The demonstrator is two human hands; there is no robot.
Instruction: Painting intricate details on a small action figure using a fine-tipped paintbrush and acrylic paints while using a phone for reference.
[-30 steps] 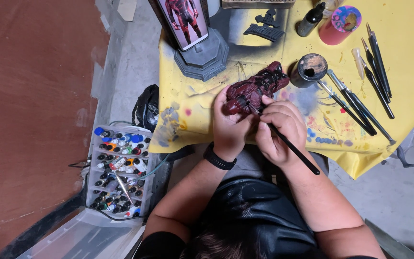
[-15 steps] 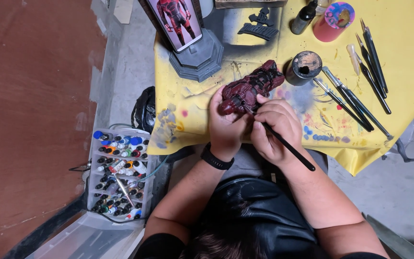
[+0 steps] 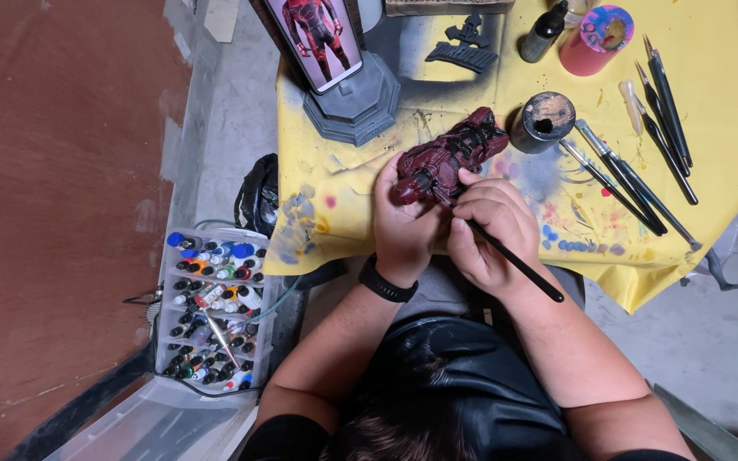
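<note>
beside the table, a clear tray (image 3: 166,341) holds many paint bottles (image 3: 211,299).

— What sort of place is this?

— A hobby painter's workshop, by the look of it. The tabletop (image 3: 711,111) is covered with a yellow cloth blotched with sprayed and dabbed paint.

— What else shows it?

— A row of thin dark-handled paintbrushes (image 3: 634,175) lies on the cloth beside a round black paint pot (image 3: 542,121) and a small dark dropper bottle (image 3: 543,32). On the bare concrete floor (image 3: 241,111) to the left stands a clear plastic organiser box (image 3: 208,312) packed with small bottles with coloured caps.

— Anything being worked on?

— A dark red painted figurine (image 3: 448,156), with a phone on a grey angular stand (image 3: 354,98) showing a red figure.
</note>
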